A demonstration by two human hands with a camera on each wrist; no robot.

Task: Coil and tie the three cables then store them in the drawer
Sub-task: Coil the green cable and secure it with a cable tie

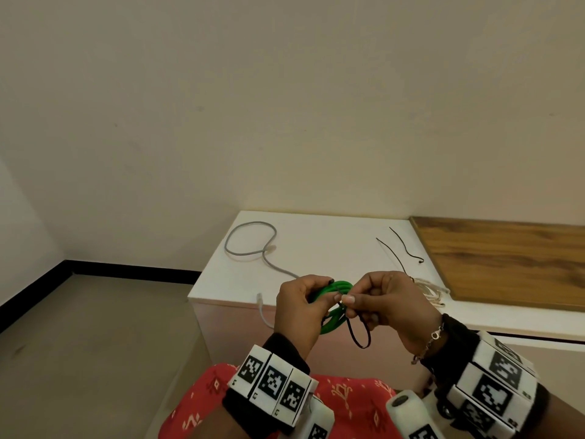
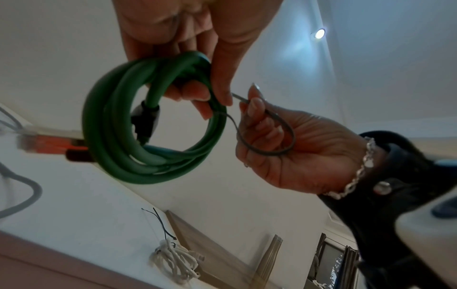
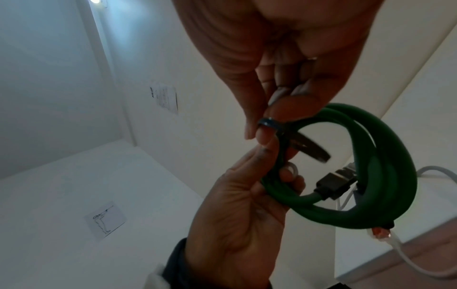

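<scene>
Green cable [image 2: 116, 125], wound in several round loops, black plug inside; left hand [image 1: 299, 307] grips the coil, right hand [image 1: 392, 307] pinches a thin black tie [image 2: 268, 136], apparently looped around it.

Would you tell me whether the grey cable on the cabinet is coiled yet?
Not coiled: the grey cable lies spread in one loose loop on the white cabinet, one end hanging over its front edge.
</scene>
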